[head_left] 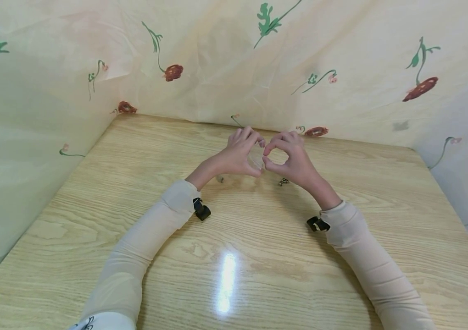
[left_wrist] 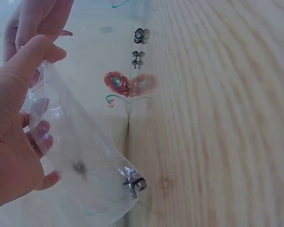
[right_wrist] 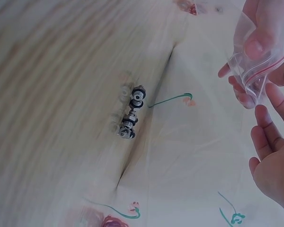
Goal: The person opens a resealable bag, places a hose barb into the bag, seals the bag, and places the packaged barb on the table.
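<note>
A clear zip-lock bag (left_wrist: 85, 137) with a red line along its seal hangs between both hands. One small metal fitting with a black ring (left_wrist: 136, 185) lies in its bottom corner. My left hand (head_left: 236, 156) holds the bag near its mouth, thumb on the near side and fingertips seen through the plastic. My right hand (head_left: 296, 158) pinches the bag's mouth edge between thumb and index finger, the other fingers spread loosely. Two similar metal fittings (right_wrist: 137, 96) stand close together on the wooden table (head_left: 259, 220), below the right hand; they appear as a small dark cluster (head_left: 284, 182) in the head view.
A pale floral cloth (head_left: 217, 55) hangs behind the table and along its sides. A black strap mount (head_left: 202, 210) sits on the left wrist, another black mount (head_left: 318, 224) on the right one. A bright light reflection lies on the tabletop.
</note>
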`<state>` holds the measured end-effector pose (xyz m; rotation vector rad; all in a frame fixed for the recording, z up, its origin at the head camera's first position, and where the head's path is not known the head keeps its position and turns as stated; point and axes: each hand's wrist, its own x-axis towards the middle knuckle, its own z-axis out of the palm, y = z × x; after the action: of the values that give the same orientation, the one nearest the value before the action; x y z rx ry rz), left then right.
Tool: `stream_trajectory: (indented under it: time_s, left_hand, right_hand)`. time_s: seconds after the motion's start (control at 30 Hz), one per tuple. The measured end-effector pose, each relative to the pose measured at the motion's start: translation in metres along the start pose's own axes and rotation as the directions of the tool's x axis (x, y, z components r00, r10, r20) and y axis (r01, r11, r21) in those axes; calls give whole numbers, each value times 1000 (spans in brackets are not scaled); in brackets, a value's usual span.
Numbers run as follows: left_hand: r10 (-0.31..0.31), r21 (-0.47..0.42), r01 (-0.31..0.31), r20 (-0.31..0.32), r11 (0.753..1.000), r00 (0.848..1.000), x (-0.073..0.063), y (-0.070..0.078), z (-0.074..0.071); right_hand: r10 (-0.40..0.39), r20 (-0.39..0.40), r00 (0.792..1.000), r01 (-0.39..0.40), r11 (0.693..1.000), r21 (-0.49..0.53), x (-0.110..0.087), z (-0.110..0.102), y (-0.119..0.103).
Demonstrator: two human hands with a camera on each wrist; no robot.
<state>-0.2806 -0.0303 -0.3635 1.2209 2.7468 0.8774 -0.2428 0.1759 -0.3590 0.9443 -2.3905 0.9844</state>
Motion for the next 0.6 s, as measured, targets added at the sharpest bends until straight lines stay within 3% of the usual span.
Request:
stream_trajectory:
  time_s: [0.6]
  left_hand:
    - [-4, 4, 4, -1, 1000, 1000, -1, 0, 1]
  right_hand:
    - [-4, 19, 1000, 4, 1000, -11, -4, -6, 5]
